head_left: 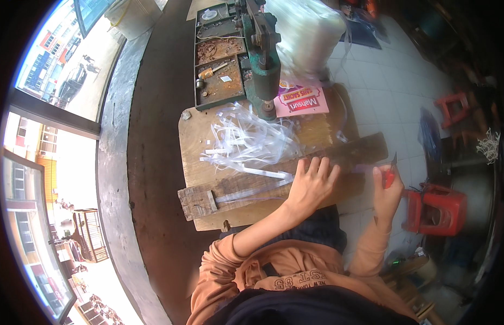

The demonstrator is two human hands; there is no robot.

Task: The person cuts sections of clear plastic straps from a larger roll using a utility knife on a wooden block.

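Note:
Clear plastic strips lie along a worn wooden plank (371, 147) set across the small wooden table (193, 157). My left hand (316, 181) is over the plank, its fingers bent and pressed down on a plastic strip (246, 193); the fingertips are partly hidden. A short wooden block (211, 200) stands at the strip's left end. To the right, past the table's edge, my right hand (389, 190) is closed round a red-handled cutting tool (390, 177), its dark pointed blade up; it looks like small scissors. A tangled heap of clear strips (252, 138) lies beyond the plank.
A green hand press (262, 76) stands behind the heap, beside pink printed card (300, 101). A compartment tray (222, 81) holds small parts at the far left. Large plastic-wrapped bundles (309, 35) stand behind. Red stools (439, 208) are on the tiled floor at right.

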